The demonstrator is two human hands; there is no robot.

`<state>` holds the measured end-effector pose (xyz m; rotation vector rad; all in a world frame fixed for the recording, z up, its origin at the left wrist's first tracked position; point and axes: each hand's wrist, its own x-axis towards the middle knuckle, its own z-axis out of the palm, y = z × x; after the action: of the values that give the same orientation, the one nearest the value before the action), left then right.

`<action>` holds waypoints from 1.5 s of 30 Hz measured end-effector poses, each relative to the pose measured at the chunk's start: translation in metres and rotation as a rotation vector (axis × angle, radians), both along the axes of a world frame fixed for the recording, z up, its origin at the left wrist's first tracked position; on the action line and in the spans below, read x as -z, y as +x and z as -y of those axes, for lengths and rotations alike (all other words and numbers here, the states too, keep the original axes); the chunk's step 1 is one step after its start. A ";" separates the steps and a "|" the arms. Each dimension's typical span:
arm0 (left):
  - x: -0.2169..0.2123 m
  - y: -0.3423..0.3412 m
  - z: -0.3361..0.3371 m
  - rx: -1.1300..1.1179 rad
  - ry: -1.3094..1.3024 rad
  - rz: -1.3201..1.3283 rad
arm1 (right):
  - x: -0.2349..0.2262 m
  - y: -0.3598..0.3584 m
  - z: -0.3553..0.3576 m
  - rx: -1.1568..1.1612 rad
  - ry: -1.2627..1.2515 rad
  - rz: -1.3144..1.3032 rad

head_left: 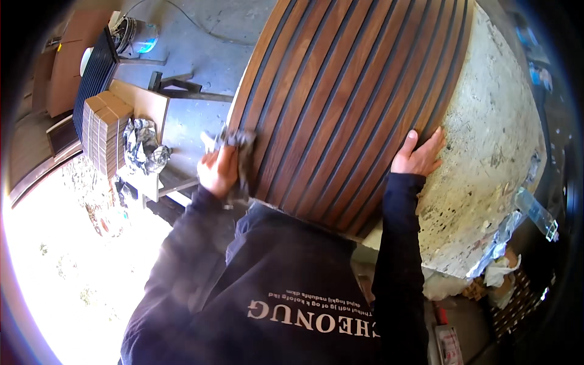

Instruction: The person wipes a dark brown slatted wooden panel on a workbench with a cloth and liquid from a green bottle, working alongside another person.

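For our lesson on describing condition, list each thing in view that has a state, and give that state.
Panel: lying on the bench
Bench: stained
Rag: bunched up
Left hand: gripping the rag
Right hand: open, resting at the panel's right edge
Wrapping: crumpled
Brown stack: neatly piled
Sleeves: down to the wrists

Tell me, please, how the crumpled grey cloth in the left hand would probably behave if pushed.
The grey cloth is probably floppy, since it bunches in folds at the left hand. It seems light, as one hand holds it. Its limp, uneven shape would likely crumple rather than roll.
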<state>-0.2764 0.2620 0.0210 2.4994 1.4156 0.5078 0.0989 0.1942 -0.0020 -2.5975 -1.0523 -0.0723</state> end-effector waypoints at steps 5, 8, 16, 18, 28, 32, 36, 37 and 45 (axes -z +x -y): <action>0.030 0.089 -0.198 -0.101 0.332 0.061 | 0.010 -0.015 -0.014 -0.053 0.041 -0.048; 0.022 0.106 -0.199 -0.203 0.220 0.063 | 0.006 -0.011 -0.015 -0.072 0.028 -0.053; 0.014 -0.019 0.025 -0.063 0.033 0.122 | 0.006 0.003 -0.004 0.006 -0.018 0.017; 0.018 0.007 -0.024 -0.058 0.035 0.045 | 0.009 0.003 -0.006 0.004 -0.017 0.017; 0.020 0.035 -0.045 -0.185 0.128 -0.046 | 0.009 0.004 -0.009 -0.015 0.005 0.002; 0.006 -0.015 0.050 -0.060 -0.001 0.010 | 0.005 0.005 -0.002 0.029 -0.018 0.023; 0.017 0.043 -0.051 0.077 0.223 -0.073 | 0.004 -0.008 -0.014 -0.015 0.004 -0.008; 0.017 0.067 -0.089 0.015 0.152 -0.155 | 0.009 -0.011 -0.016 -0.038 0.007 -0.007; -0.002 0.011 0.027 0.197 -0.087 -0.065 | 0.007 0.009 -0.003 0.029 -0.034 0.045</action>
<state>-0.2650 0.2352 0.0235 2.5695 1.1685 0.3226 0.1080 0.1969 -0.0093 -2.6541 -1.0399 -0.1212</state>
